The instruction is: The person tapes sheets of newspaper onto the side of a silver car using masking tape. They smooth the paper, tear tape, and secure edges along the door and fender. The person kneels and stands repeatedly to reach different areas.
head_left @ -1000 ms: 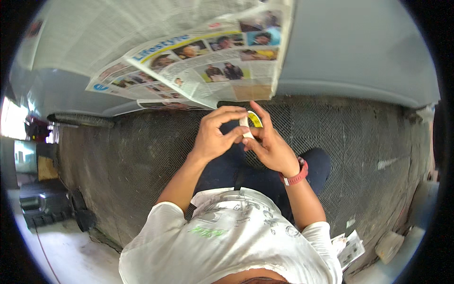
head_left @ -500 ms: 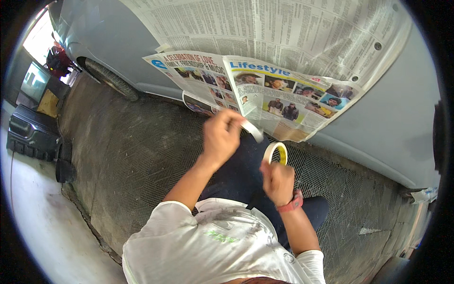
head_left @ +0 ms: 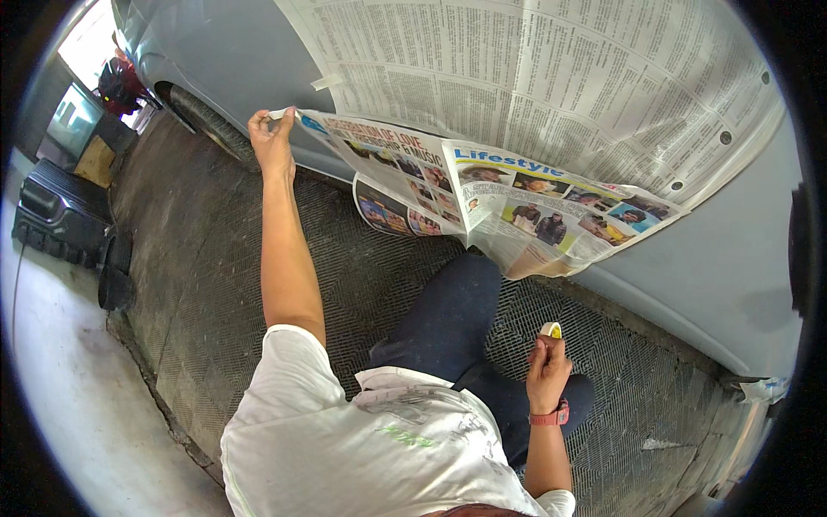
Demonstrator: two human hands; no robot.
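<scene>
Sheets of newspaper (head_left: 508, 95) cover part of a grey car's side (head_left: 258, 65), and the lower spread (head_left: 603, 185) hangs off with its bottom edge loose. My left hand (head_left: 274, 148) reaches out to that spread's left corner, fingers pinched on a short strip of masking tape (head_left: 281, 114). Whether the fingers also grip the paper I cannot tell. Low at the right, my right hand (head_left: 549, 375) is closed around a roll of masking tape (head_left: 551, 330) with a yellow core. Most of the roll is hidden by the fingers.
A tyre (head_left: 207, 121) shows beyond my left hand. Dark ridged flooring (head_left: 207, 250) runs along the car. At the left, a black plastic part (head_left: 60, 211) lies by a pale surface (head_left: 69, 370). A red and black object (head_left: 121, 86) stands far back.
My left hand has moved left and away from me with the tape strip, out to the paper's corner. My right hand has drawn back down and right with the roll.
</scene>
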